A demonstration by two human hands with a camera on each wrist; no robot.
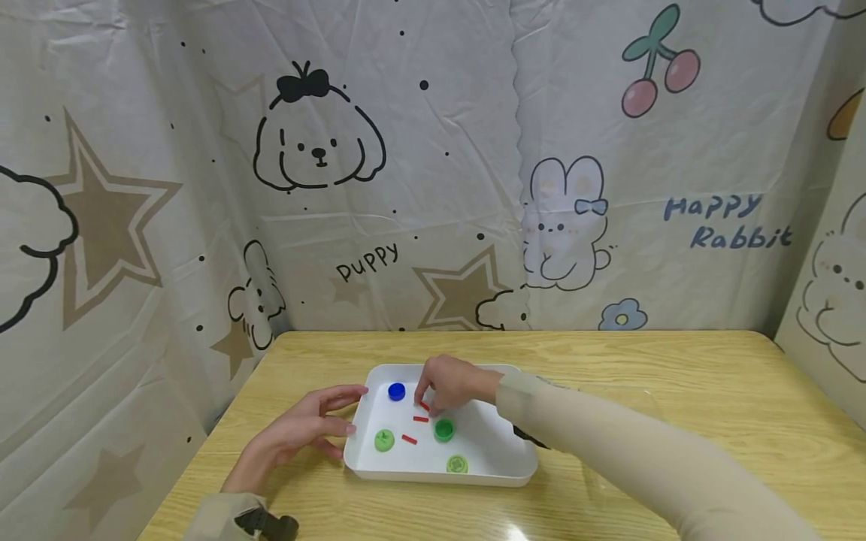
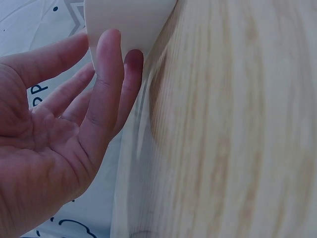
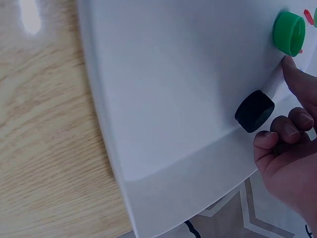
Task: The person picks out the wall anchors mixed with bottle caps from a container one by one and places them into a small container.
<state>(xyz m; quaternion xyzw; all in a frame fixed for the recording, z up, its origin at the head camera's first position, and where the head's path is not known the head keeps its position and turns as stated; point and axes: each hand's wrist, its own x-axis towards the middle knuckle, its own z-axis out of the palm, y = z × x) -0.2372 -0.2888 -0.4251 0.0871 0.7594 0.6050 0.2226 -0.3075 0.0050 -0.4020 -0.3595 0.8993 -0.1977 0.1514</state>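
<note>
A white tray (image 1: pixel 487 458) stands on the wooden table. My left hand (image 1: pixel 307 424) is at its left end, fingers loosely extended, fingertips touching the outer wall of the tray (image 2: pixel 131 25). Over the tray's far middle, my right hand (image 1: pixel 449 383) reaches down, thumb and index finger pinching a small red stick (image 1: pixel 424 406). Two more red sticks (image 1: pixel 421 419) (image 1: pixel 409 439) lie nearby. Close to the right thumb sits a green bottle cap (image 1: pixel 443 430). In the right wrist view a black cap (image 3: pixel 254 111) lies by the curled fingers; the arm hides it in the head view.
A blue cap (image 1: pixel 396 391) is at the tray's far left. Two light green round pieces (image 1: pixel 384 440) (image 1: pixel 457 464) lie nearer the front. A transparent flat item (image 1: pixel 625 398) rests on the table right of the tray. A printed curtain (image 1: pixel 440 188) hangs behind the table.
</note>
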